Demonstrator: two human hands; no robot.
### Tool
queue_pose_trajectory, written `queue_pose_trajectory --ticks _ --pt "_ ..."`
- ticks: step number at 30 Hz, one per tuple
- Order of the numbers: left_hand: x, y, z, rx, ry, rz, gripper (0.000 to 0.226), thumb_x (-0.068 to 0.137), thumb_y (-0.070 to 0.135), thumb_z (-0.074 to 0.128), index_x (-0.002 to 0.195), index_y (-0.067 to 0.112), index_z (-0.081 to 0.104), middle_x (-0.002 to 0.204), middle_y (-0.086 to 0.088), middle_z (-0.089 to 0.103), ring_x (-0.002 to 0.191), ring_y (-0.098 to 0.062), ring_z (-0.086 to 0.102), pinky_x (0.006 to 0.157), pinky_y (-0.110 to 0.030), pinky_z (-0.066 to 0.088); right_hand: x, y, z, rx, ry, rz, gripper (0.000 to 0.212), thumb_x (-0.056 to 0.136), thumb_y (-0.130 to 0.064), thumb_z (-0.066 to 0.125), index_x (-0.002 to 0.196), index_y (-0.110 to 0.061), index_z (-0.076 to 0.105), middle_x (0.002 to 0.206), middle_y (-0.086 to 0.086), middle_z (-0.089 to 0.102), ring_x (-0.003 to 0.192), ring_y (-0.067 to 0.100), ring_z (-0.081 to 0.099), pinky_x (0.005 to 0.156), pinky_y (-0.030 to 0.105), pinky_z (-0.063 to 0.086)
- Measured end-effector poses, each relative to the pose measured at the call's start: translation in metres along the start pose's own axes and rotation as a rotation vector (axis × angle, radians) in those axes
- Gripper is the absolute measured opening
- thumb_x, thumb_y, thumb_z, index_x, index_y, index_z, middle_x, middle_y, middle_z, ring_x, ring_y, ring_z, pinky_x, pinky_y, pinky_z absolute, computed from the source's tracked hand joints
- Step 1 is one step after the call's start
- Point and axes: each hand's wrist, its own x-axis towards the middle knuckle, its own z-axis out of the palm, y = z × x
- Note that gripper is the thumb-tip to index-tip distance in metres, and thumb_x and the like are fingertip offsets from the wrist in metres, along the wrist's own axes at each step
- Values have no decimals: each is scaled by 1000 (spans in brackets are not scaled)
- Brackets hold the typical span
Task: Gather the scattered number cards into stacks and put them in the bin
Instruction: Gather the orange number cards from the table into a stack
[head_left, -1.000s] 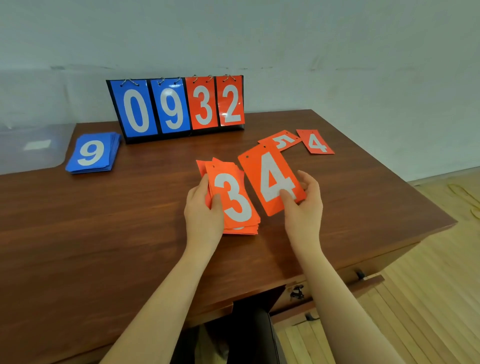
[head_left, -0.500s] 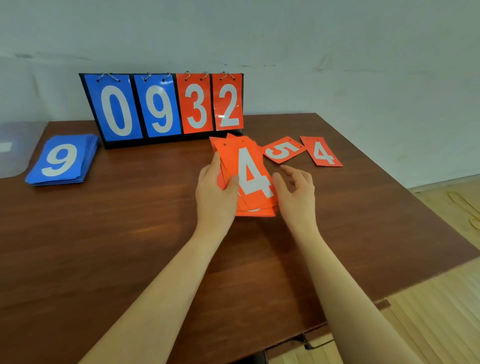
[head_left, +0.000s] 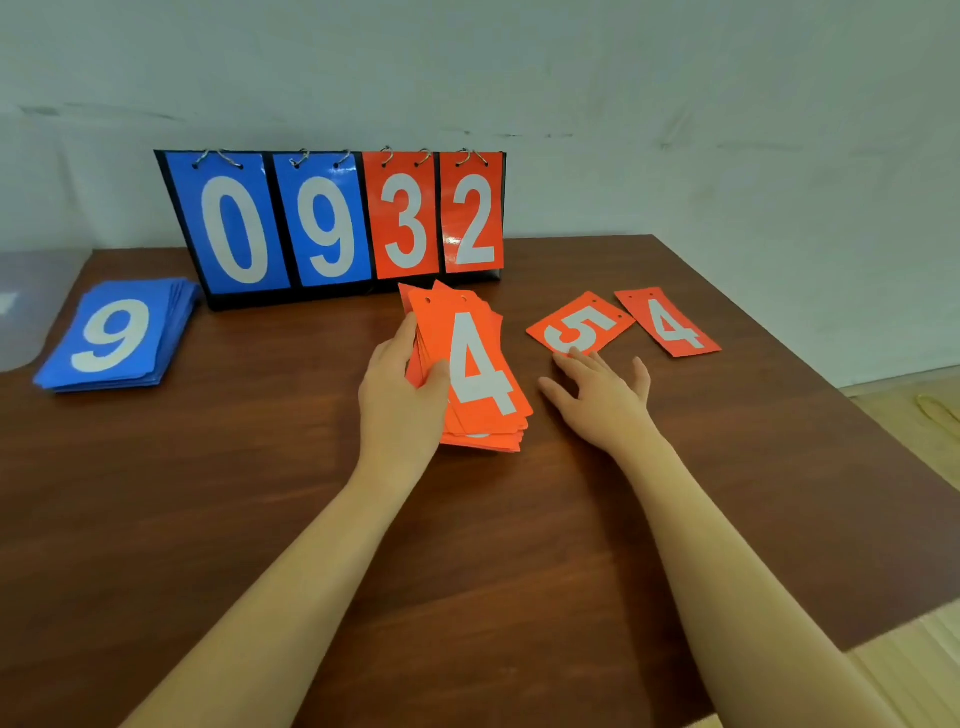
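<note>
The left hand (head_left: 400, 400) clamps the orange stack (head_left: 470, 374) on the table (head_left: 260, 493) so it won't slide; the right hand (head_left: 605, 389), fingers spread and empty, reaches the loose 5 card (head_left: 581, 325) to add next

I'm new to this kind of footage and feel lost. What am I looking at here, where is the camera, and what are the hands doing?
There is no machine: a person wears a camera on the head, looking down at their own bare hands over a wooden table. The left hand has a grip on an orange card stack topped by a 4. The right hand is open, its fingertips at a loose orange 5 card; a loose orange 4 card lies beyond. A blue card stack topped by a 9 lies far left. A flip scoreboard stands behind, reading 0932.
</note>
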Motion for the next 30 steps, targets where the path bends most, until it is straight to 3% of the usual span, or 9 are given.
queue_pose_trajectory --ticks 4,9,13,17,20,23,27,30 --pt "-23 -2 -20 16 -27 -62 49 90 19 56 137 24 43 134 -2 52 122 -19 49 100 -38 43 -53 -4 0 91 61 -121 44 98 -47 32 140 -34 38 148 -10 37 138 7 29 113 46 -13" --pt "-63 -3 -46 19 -44 -169 55 93 21 52 143 28 32 140 5 43 128 -13 41 100 -34 41 -119 -17 5 182 91 -284 36 98 -42 38 130 -34 51 133 -17 48 125 -1 40 114 39 -6" --pt "-93 -5 -66 13 -38 -146 53 93 19 52 142 26 33 139 5 43 124 -8 41 97 -27 39 -154 -28 11 308 152 -341 21 96 -34 47 105 -28 64 108 -17 56 109 -1 49 116 35 0" --pt "-108 -4 -79 -19 -8 -156 53 92 18 53 141 26 34 138 6 44 126 -10 42 101 -34 40 -170 -33 17 378 243 -359 9 92 -25 55 88 -24 62 81 -23 48 98 0 53 117 35 3" --pt "-112 -2 -86 -23 1 -148 52 93 18 52 141 26 34 136 6 45 119 -3 41 96 -27 40 -170 -36 18 400 333 -339 13 92 -24 55 104 -24 61 101 -19 52 109 5 51 115 37 12" --pt "-113 1 -90 -15 10 -142 52 93 18 52 141 26 35 138 6 44 124 -8 42 98 -30 41 -160 -45 18 396 381 -170 35 91 -41 54 121 -23 54 126 -5 48 120 13 44 108 36 17" --pt "-111 2 -94 21 17 -153 50 93 19 51 140 26 36 141 4 42 128 -13 41 100 -35 40 -146 -61 20 281 225 213 74 80 -69 49 129 -14 48 142 7 35 132 25 31 110 45 18" --pt "-111 -1 -96 3 20 -160 49 93 19 51 139 25 38 141 3 43 129 -14 41 101 -37 40 -142 -66 24 205 168 239 82 76 -72 51 130 -12 45 146 9 32 135 28 27 110 46 18"
